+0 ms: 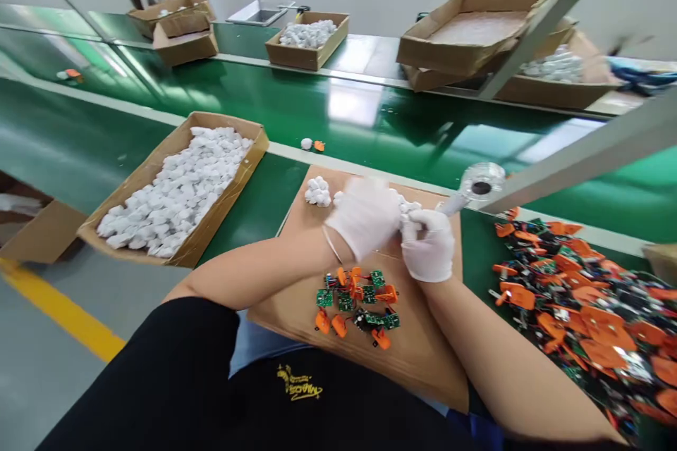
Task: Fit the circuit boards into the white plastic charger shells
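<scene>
My left hand (370, 217), in a white glove, is smeared by motion above the far part of a cardboard sheet (407, 359). Its fingers cannot be made out. Close to its right, my gloved right hand (431, 245) has its fingers curled together beside small white pieces (405, 204); what they hold is hidden. A clear round head with a dark centre (481, 182) on a pale handle rises just past the right fingers; whether the hand touches it I cannot tell. More white pieces (318, 192) lie left of my hands. Nearer me are several green circuit boards (345, 301) wired to orange parts (338, 325).
A cardboard tray of white pieces (174, 190) stands at left. Many orange parts with boards and wires (597, 324) are heaped at right. Beyond runs a green conveyor belt (264, 95), with more cardboard boxes (307, 56) behind it. A slanted metal post (582, 155) crosses at right.
</scene>
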`<state>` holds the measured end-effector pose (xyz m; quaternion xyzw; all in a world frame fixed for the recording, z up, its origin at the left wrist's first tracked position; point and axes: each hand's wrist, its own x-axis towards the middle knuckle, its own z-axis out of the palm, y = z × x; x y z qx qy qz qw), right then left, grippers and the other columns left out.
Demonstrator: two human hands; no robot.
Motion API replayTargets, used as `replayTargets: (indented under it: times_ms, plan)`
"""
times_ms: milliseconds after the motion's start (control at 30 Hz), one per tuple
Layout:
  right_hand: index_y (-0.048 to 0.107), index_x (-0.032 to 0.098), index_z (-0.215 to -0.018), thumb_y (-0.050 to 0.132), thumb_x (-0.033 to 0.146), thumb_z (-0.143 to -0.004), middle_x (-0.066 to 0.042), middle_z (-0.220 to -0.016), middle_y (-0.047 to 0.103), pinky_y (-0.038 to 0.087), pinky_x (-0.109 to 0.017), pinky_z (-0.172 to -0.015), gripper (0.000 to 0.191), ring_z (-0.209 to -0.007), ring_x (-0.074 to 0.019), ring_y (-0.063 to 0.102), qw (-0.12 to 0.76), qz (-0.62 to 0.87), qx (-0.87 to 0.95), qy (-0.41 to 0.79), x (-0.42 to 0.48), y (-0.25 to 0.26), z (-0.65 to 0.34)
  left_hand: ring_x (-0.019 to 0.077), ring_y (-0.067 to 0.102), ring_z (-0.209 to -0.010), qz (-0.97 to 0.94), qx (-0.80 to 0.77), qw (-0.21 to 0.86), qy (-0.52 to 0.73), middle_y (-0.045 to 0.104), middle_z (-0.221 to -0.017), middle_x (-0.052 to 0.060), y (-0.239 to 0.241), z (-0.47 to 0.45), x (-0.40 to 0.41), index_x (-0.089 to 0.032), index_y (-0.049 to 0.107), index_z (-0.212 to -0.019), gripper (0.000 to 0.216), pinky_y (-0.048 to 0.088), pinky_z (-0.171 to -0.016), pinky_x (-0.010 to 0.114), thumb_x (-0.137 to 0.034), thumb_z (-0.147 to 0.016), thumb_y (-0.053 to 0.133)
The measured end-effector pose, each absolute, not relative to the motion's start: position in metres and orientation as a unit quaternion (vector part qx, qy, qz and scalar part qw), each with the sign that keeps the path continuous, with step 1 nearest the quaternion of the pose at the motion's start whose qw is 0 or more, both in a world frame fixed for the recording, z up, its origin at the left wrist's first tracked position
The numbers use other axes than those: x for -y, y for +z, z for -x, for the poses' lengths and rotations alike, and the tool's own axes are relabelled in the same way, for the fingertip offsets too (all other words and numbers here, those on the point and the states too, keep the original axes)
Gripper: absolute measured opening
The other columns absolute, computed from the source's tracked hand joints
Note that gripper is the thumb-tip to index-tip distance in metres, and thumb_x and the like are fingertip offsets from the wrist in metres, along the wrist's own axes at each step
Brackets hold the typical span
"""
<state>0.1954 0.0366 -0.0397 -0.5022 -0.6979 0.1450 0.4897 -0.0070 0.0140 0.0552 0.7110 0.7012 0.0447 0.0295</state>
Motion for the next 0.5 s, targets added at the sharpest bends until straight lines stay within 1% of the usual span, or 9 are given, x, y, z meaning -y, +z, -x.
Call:
replayTargets:
  times_ms: [33,100,167,267,333,400,467,500]
  plan:
    - [0.059,0.021,-0.081,0.057,0.019,-0.081,-0.004,-0.081,0.061,0.053,-0.038,-0.08,0.003,-0.082,-0.0209,0.061,0.491,0.49,0.709,0.125,-0.037,-0.038,-0.194,0.0284,0.06,-0.113,-0.719,-0.693,0.025,0.029,0.062,-0.122,0.013,0.055,0.005,-0.023,-0.014,0.061,-0.119,0.03,0.05,-0.095,0.051,-0.031,-0.095,0.06]
    - [0.058,0.022,-0.073,0.054,0.013,-0.081,-0.004,-0.074,0.061,0.052,-0.037,-0.078,0.012,-0.078,-0.0206,0.061,0.462,0.451,0.759,0.084,-0.038,-0.037,-0.191,0.0356,0.06,-0.11,-0.732,-0.68,0.018,-0.027,0.066,-0.109,0.017,0.052,0.004,-0.036,-0.013,0.066,-0.109,0.022,0.044,-0.092,0.059,-0.02,-0.092,0.055]
    - [0.059,0.021,-0.071,0.052,0.01,-0.082,-0.006,-0.072,0.062,0.052,-0.036,-0.077,0.017,-0.079,-0.022,0.062,0.404,0.446,0.797,0.048,-0.037,-0.036,-0.189,0.0395,0.061,-0.102,-0.738,-0.67,0.015,-0.085,0.068,-0.097,0.02,0.046,0.008,-0.045,-0.014,0.069,-0.101,0.024,0.04,-0.085,0.059,-0.013,-0.086,0.051]
    - [0.066,0.018,-0.079,0.051,0.01,-0.085,-0.011,-0.08,0.068,0.051,-0.036,-0.076,0.018,-0.082,-0.0241,0.064,0.279,0.464,0.839,0.053,-0.031,-0.035,-0.186,0.0387,0.061,-0.096,-0.754,-0.65,-0.003,-0.091,0.068,-0.098,0.02,0.037,0.016,-0.051,-0.015,0.068,-0.1,0.026,0.036,-0.081,0.055,-0.013,-0.081,0.05]
    - [0.069,0.017,-0.088,0.051,0.009,-0.085,-0.012,-0.087,0.071,0.052,-0.035,-0.076,0.02,-0.084,-0.0245,0.065,0.219,0.471,0.851,0.082,-0.028,-0.033,-0.183,0.039,0.061,-0.094,-0.757,-0.646,-0.02,-0.094,0.068,-0.099,0.02,0.033,0.018,-0.052,-0.014,0.066,-0.101,0.027,0.034,-0.082,0.056,-0.013,-0.078,0.053]
    - [0.069,0.015,-0.099,0.05,0.007,-0.084,-0.014,-0.094,0.072,0.053,-0.037,-0.082,0.026,-0.09,-0.0253,0.066,0.208,0.47,0.85,0.112,-0.026,-0.033,-0.182,0.0402,0.061,-0.094,-0.748,-0.655,-0.02,-0.106,0.068,-0.095,0.02,0.03,0.019,-0.053,-0.013,0.066,-0.098,0.024,0.033,-0.083,0.056,-0.012,-0.076,0.055]
    - [0.067,0.015,-0.11,0.049,0.006,-0.083,-0.014,-0.102,0.073,0.053,-0.038,-0.089,0.034,-0.097,-0.0257,0.067,0.249,0.464,0.838,0.143,-0.026,-0.034,-0.181,0.0392,0.062,-0.095,-0.745,-0.661,0.002,-0.09,0.069,-0.089,0.018,0.03,0.018,-0.051,-0.014,0.065,-0.092,0.018,0.035,-0.084,0.056,-0.013,-0.076,0.057]
    - [0.065,0.015,-0.114,0.048,0.006,-0.083,-0.014,-0.105,0.072,0.053,-0.039,-0.091,0.036,-0.099,-0.0254,0.067,0.284,0.461,0.825,0.161,-0.026,-0.034,-0.18,0.0371,0.062,-0.095,-0.753,-0.656,0.02,-0.053,0.069,-0.088,0.017,0.029,0.016,-0.049,-0.014,0.065,-0.091,0.015,0.037,-0.085,0.054,-0.015,-0.078,0.057]
